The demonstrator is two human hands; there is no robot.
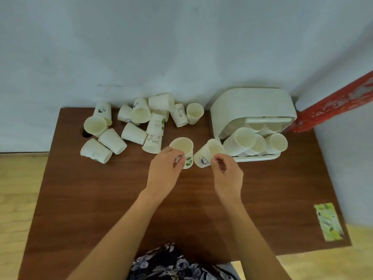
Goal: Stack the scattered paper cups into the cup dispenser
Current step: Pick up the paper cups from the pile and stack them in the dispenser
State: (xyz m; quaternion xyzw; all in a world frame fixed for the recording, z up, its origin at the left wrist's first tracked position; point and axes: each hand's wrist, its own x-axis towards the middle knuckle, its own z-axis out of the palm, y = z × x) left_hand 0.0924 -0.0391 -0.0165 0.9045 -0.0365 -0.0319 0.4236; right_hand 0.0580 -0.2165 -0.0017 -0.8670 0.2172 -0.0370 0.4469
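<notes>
Left hand pinches the rim of a leaf-printed cup, held upright just above the desk. Right hand pinches the rim of a second cup, tilted with its mouth towards the dispenser. The two cups sit just beside each other. More loose cups lie scattered at the desk's far edge; the dispenser's rows already hold stacks.

Risks, as judged: a rim pinch is light, so thin paper may buckle or slip. Nesting at an angle may jam the cups. Reaching across may knock the scattered cups off the edge.
</notes>
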